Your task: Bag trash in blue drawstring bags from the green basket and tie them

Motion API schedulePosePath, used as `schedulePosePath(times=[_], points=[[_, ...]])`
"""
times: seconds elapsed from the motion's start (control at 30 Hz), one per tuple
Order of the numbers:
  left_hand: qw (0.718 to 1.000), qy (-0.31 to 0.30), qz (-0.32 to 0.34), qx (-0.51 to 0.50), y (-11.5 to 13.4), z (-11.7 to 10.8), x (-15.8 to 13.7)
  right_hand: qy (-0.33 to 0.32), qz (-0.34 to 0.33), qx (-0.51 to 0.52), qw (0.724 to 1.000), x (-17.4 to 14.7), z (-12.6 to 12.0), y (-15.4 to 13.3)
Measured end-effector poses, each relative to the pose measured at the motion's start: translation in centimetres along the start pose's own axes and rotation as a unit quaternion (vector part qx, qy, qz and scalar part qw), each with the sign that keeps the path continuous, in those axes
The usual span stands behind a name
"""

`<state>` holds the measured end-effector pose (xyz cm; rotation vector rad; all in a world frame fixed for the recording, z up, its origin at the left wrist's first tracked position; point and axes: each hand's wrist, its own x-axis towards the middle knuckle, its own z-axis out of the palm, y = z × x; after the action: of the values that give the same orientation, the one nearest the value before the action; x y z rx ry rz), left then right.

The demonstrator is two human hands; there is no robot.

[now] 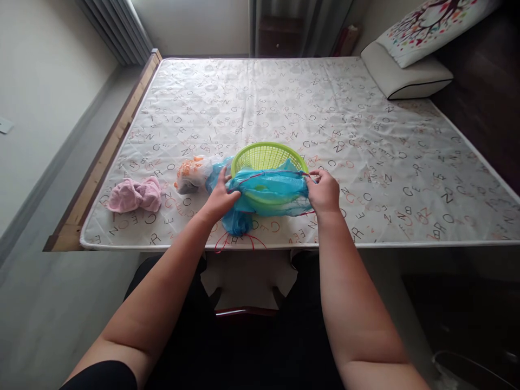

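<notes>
One blue bag [264,187] covers the near side of one basket [268,157] on the mattress [284,119], the far side bare; your left hand [220,197] and right hand [326,192] each grip the bag's edge.

We see thin, glossy, crinkled plastic in the blue bag [274,183], smooth latticed plastic in the green basket [266,156], matt, fuzzy cloth in the pink bundle [124,196], and wood along the bed rail [114,139].
</notes>
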<state>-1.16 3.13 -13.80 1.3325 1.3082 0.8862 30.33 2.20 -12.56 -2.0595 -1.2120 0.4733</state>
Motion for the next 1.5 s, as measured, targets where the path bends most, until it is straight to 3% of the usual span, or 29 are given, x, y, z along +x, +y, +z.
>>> schedulePosePath(times=[0.23,0.47,0.63,0.8,0.93,1.13,1.33,1.5], points=[[0.999,0.027,-0.012,0.014,0.0,-0.6,0.4,-0.045,0.015,0.003,0.999,0.0,0.2,0.0],[0.986,0.105,0.008,0.133,-0.5,-0.5,0.7,-0.039,-0.012,-0.063,0.997,-0.3,0.0,0.0],[0.974,0.14,0.027,0.174,-0.8,-0.9,1.2,-0.034,-0.024,0.001,0.999,-0.2,0.5,0.2],[0.966,0.138,0.018,0.217,-1.0,-1.2,1.4,0.002,-0.025,0.057,0.998,-0.4,0.1,-0.6],[0.971,0.121,0.034,0.202,-1.2,-1.2,1.5,0.015,-0.028,0.065,0.997,-0.5,-0.5,-1.0],[0.981,0.156,0.021,0.111,-1.4,-1.1,1.7,-0.04,-0.026,0.106,0.993,-0.3,-0.4,-0.1],[0.982,0.165,0.034,0.085,-1.9,-0.4,1.8,0.017,-0.047,0.128,0.99,-0.2,-1.2,-0.2],[0.989,0.136,0.045,0.039,-1.9,-0.2,1.7,-0.043,-0.063,0.151,0.986,-0.5,-1.7,-0.4]])
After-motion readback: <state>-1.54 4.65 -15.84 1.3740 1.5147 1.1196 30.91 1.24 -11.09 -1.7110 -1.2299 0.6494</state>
